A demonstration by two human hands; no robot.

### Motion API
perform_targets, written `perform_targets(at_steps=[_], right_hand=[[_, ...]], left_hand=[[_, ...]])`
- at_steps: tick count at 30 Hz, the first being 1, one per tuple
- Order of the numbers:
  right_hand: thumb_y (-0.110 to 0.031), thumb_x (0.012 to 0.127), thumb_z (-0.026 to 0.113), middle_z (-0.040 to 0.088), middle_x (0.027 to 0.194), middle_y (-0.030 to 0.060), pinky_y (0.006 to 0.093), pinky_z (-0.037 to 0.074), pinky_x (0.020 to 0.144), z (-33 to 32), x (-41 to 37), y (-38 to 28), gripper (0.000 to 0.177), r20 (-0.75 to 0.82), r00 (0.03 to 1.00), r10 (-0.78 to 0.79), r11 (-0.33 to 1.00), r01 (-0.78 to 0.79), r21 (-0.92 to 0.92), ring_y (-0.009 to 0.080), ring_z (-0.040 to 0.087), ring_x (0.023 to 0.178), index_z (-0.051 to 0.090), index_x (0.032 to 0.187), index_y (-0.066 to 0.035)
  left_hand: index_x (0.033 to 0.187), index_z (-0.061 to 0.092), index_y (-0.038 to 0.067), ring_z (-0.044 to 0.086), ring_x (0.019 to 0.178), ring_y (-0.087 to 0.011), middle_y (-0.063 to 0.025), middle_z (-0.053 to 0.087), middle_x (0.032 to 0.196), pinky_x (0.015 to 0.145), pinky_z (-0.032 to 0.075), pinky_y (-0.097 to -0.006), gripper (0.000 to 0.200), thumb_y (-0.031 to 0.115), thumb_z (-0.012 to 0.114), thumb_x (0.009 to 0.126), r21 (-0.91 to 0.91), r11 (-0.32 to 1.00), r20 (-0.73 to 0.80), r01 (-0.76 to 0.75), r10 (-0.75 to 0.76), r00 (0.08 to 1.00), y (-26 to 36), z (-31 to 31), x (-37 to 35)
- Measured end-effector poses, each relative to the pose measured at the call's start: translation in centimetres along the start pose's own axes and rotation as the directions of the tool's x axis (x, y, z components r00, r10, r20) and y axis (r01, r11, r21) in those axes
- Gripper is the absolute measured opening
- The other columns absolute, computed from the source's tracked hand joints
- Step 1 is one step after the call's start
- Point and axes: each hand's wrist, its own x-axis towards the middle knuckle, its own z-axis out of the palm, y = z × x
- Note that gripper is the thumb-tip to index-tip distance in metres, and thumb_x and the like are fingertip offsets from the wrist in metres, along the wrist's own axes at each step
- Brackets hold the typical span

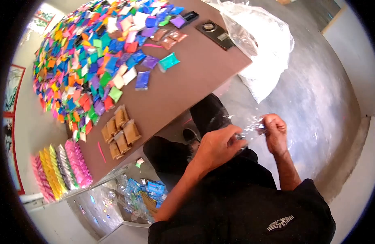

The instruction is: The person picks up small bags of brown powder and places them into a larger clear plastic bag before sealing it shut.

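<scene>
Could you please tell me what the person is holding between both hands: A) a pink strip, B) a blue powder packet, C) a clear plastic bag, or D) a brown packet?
C: the left hand and right hand both pinch a clear plastic bag with their fingers, apart from the coloured packets lying on the table.

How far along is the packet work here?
Done: a large heap of coloured packets and some brown packets lie on the table. In hand: left hand and right hand hold a small clear bag. Left: the big sack of white powder looks far from empty.
</scene>
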Motion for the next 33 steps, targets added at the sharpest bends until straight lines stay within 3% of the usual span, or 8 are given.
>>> perform_targets(at_steps=[4,12,14,16,18,22,25,33], right_hand=[[-0.026,0.113,0.064,0.074,0.099,0.0048,0.0303,0.055,0.080,1.3,2.7,-5.0,0.029,0.191,0.964,-0.183,0.950,0.223,-0.218,0.0121,0.065,0.085,0.073,0.102,0.000],[-0.030,0.114,0.062,0.074,0.107,0.0117,0.0319,0.056,0.083,9.6,7.4,-10.4,0.031,0.458,0.866,-0.200,0.960,0.268,-0.087,0.0165,0.071,0.095,0.069,0.100,-0.004],[-0.037,0.113,0.061,0.072,0.105,0.0110,0.0340,0.055,0.087,10.6,8.4,-10.8,0.034,0.435,0.880,-0.192,0.965,0.251,-0.082,0.0173,0.070,0.089,0.063,0.096,-0.007],[-0.035,0.113,0.061,0.072,0.103,0.0113,0.0324,0.054,0.084,11.0,9.4,-10.3,0.033,0.436,0.879,-0.196,0.964,0.255,-0.081,0.0167,0.070,0.089,0.065,0.096,-0.007],[-0.034,0.113,0.061,0.072,0.100,0.0111,0.0313,0.053,0.078,10.9,10.5,-9.6,0.033,0.430,0.891,-0.143,0.957,0.236,-0.171,0.0164,0.069,0.087,0.067,0.096,-0.007],[-0.032,0.113,0.061,0.073,0.095,0.0081,0.0280,0.051,0.069,12.4,11.9,-8.2,0.032,0.381,0.920,-0.096,0.961,0.185,-0.205,0.0126,0.067,0.080,0.069,0.095,-0.006],[-0.031,0.113,0.062,0.076,0.096,0.0066,0.0270,0.051,0.070,12.9,12.9,-7.3,0.031,0.394,0.918,-0.032,0.965,0.132,-0.228,0.0110,0.066,0.080,0.072,0.098,-0.005],[-0.031,0.111,0.066,0.078,0.098,0.0014,0.0274,0.055,0.072,13.2,15.1,-5.6,0.028,0.382,0.923,0.042,0.972,0.051,-0.229,0.0094,0.070,0.087,0.079,0.106,-0.006]], left_hand=[[0.111,0.074,0.003,0.076,0.078,-0.0226,-0.0128,0.078,0.090,0.073,0.060,-0.0354,0.029,0.019,0.088,0.092,-0.044,0.999,0.103,-0.008,0.013,0.995,0.2,-1.6,-2.3],[0.109,0.077,0.001,0.075,0.089,-0.0203,-0.0125,0.077,0.098,0.079,0.060,-0.0336,0.025,0.016,0.086,0.091,-0.043,0.980,-0.054,-0.196,0.194,0.980,1.4,-6.5,-5.7],[0.107,0.077,-0.001,0.073,0.088,-0.0164,-0.0089,0.076,0.095,0.079,0.058,-0.0318,0.019,0.012,0.082,0.093,-0.261,0.948,-0.187,-0.181,0.134,0.973,0.3,-10.3,-6.3],[0.105,0.077,-0.001,0.069,0.086,-0.0134,-0.0052,0.075,0.096,0.078,0.056,-0.0301,0.014,0.010,0.078,0.096,-0.348,0.937,-0.316,0.025,-0.142,0.938,0.4,-13.8,-6.7],[0.101,0.077,-0.001,0.070,0.075,-0.0160,-0.0097,0.076,0.091,0.071,0.056,-0.0310,0.016,0.014,0.080,0.095,-0.099,0.995,-0.528,0.010,-0.061,0.847,-2.0,-16.5,-4.7],[0.110,0.076,0.002,0.075,0.081,-0.0280,-0.0148,0.076,0.097,0.074,0.059,-0.0385,0.023,0.019,0.079,0.095,0.228,0.970,-0.561,0.089,0.056,0.826,-8.1,-21.2,-0.2],[0.130,0.069,0.007,0.074,0.093,-0.0402,-0.0191,0.071,0.109,0.080,0.058,-0.0494,0.042,0.028,0.078,0.095,0.649,0.720,-0.535,0.247,0.202,0.820,-11.6,-22.7,3.1],[0.125,0.071,0.006,0.069,0.091,-0.0424,-0.0192,0.068,0.103,0.079,0.056,-0.0512,0.035,0.023,0.078,0.095,0.657,0.752,-0.381,0.045,0.281,0.881,-13.1,-23.3,10.9]])
